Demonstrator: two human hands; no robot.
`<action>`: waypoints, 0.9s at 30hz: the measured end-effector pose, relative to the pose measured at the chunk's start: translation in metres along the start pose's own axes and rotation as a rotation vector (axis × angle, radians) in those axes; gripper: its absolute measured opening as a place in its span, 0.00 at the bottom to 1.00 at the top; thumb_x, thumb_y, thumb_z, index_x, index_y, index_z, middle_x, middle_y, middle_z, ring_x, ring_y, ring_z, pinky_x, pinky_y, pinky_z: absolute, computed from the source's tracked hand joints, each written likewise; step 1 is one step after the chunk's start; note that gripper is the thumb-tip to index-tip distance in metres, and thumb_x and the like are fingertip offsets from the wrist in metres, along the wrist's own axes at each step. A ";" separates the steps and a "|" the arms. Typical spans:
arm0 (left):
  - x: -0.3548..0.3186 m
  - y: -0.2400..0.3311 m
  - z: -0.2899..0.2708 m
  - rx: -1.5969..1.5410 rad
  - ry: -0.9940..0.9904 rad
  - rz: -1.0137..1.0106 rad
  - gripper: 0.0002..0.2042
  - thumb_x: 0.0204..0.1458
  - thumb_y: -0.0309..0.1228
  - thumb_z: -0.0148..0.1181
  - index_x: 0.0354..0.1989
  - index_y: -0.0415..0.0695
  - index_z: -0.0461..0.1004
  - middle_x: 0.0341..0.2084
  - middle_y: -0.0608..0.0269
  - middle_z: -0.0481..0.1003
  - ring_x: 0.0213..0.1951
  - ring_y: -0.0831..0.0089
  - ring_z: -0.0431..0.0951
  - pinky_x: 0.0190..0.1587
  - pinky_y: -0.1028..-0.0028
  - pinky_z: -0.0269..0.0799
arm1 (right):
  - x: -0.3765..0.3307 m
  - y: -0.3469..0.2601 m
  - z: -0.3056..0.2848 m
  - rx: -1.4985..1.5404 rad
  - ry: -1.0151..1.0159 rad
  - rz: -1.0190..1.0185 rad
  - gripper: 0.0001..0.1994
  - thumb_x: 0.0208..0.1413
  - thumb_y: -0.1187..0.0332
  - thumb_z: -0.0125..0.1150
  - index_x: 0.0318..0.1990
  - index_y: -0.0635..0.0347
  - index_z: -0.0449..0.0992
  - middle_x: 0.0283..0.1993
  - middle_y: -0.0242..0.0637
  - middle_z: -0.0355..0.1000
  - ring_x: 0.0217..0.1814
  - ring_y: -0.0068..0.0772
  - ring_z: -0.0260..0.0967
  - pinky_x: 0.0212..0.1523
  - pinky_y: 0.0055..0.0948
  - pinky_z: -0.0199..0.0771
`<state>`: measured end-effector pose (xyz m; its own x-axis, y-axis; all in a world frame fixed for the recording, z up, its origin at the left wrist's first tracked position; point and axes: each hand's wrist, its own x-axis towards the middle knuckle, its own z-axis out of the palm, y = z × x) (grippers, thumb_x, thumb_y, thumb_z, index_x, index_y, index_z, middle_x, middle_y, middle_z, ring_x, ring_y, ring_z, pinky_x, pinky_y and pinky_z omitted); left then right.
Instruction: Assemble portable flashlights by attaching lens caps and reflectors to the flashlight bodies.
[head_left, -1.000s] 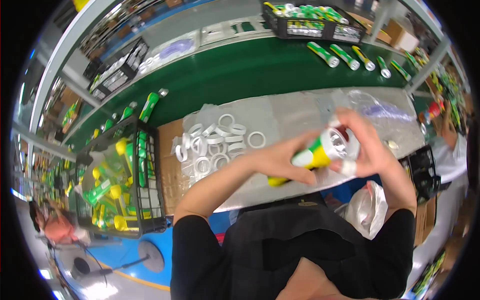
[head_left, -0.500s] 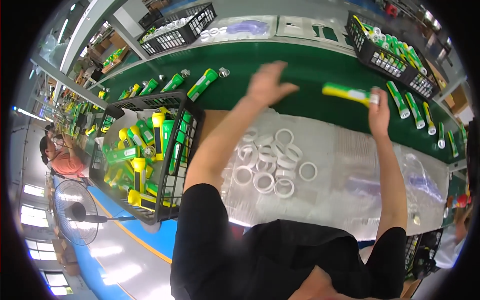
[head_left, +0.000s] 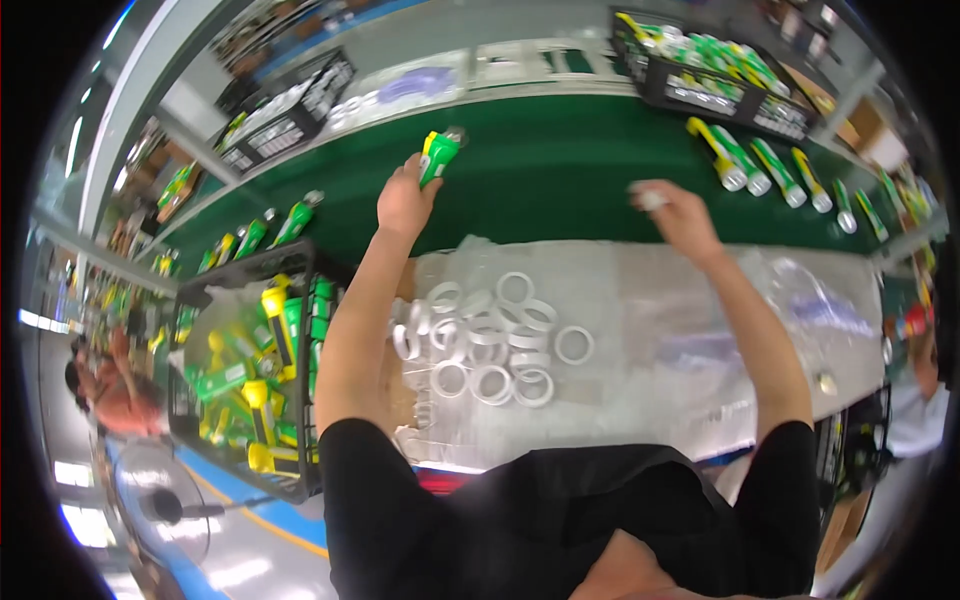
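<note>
My left hand [head_left: 405,203] is closed around a green and yellow flashlight [head_left: 437,157], held over the green conveyor belt [head_left: 540,150]; a clear reflector piece [head_left: 455,136] shows at its far end. Over the belt's near edge, my right hand [head_left: 682,222] has its fingers curled together. Something small and whitish [head_left: 653,200] shows at those fingertips, too blurred to name. Between my arms, a pile of white rings [head_left: 492,384] lies on the plastic-covered worktop [head_left: 640,300]. A yellow and green flashlight [head_left: 715,152] lies on the belt at the right, beside several others.
A black crate [head_left: 300,385] full of flashlights stands at my left. Beyond the belt are another flashlight-filled crate [head_left: 690,95] and a crate of clear parts [head_left: 285,120]. More flashlights [head_left: 294,222] lie along the belt's left. A fan [head_left: 160,500] and a person [head_left: 125,395] are farther left.
The flashlight from my right hand now lies on the belt at the right, and that hand has drawn back leftward. My left hand moved left and took hold of another flashlight. The view has shifted.
</note>
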<state>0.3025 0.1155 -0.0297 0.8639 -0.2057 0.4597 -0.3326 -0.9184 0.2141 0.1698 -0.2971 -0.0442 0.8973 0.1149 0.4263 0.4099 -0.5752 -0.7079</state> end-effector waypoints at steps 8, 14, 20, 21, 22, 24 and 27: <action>-0.141 0.223 -0.066 -1.266 -0.456 0.097 0.18 0.51 0.36 0.69 0.46 0.40 0.75 0.30 0.59 0.79 0.31 0.76 0.79 0.34 0.74 0.73 | -0.084 -0.142 0.026 0.979 0.108 0.324 0.29 0.61 0.50 0.58 0.60 0.63 0.65 0.53 0.43 0.71 0.52 0.34 0.72 0.52 0.34 0.74; -0.170 0.228 -0.092 -0.640 -0.403 0.505 0.08 0.51 0.32 0.67 0.32 0.39 0.79 0.21 0.62 0.79 0.23 0.78 0.78 0.25 0.77 0.72 | -0.191 -0.165 0.002 0.972 0.110 0.515 0.28 0.56 0.60 0.65 0.60 0.62 0.63 0.43 0.42 0.73 0.42 0.35 0.75 0.46 0.35 0.77; -0.168 0.273 -0.091 -1.008 -0.421 0.704 0.12 0.55 0.37 0.63 0.38 0.40 0.80 0.30 0.57 0.79 0.30 0.75 0.78 0.32 0.76 0.72 | -0.227 -0.195 0.005 0.535 -0.301 0.371 0.23 0.54 0.65 0.65 0.55 0.61 0.66 0.44 0.34 0.70 0.40 0.24 0.71 0.40 0.28 0.74; -0.171 0.269 -0.095 -1.008 -1.026 0.546 0.12 0.58 0.36 0.61 0.42 0.40 0.79 0.35 0.58 0.79 0.34 0.78 0.77 0.37 0.76 0.72 | -0.229 -0.199 0.001 0.714 -0.386 0.472 0.23 0.57 0.62 0.63 0.56 0.60 0.65 0.42 0.35 0.69 0.39 0.24 0.71 0.41 0.28 0.74; -0.176 0.264 -0.091 -1.009 -1.030 0.540 0.12 0.58 0.36 0.61 0.42 0.40 0.79 0.35 0.58 0.79 0.34 0.78 0.77 0.37 0.76 0.72 | -0.233 -0.198 0.002 0.717 -0.388 0.475 0.23 0.57 0.62 0.63 0.56 0.60 0.65 0.42 0.35 0.69 0.39 0.24 0.71 0.41 0.28 0.74; -0.188 0.250 -0.085 -1.191 -0.987 0.352 0.12 0.61 0.35 0.55 0.44 0.39 0.79 0.40 0.58 0.78 0.37 0.77 0.77 0.38 0.75 0.72 | -0.237 -0.198 0.008 0.944 -0.303 0.520 0.30 0.58 0.56 0.63 0.62 0.61 0.59 0.40 0.37 0.69 0.36 0.29 0.72 0.39 0.29 0.74; -0.222 0.254 -0.086 -1.273 -0.474 0.360 0.13 0.64 0.32 0.48 0.43 0.38 0.78 0.43 0.56 0.77 0.41 0.74 0.76 0.42 0.73 0.71 | -0.237 -0.200 0.020 0.907 -0.197 0.508 0.31 0.61 0.51 0.59 0.62 0.61 0.58 0.43 0.39 0.69 0.37 0.32 0.73 0.42 0.31 0.75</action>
<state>-0.0060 -0.0434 -0.0034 0.6182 -0.6879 0.3802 -0.4494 0.0876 0.8891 -0.1217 -0.1932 -0.0146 0.9751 0.2072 -0.0791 -0.1249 0.2184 -0.9678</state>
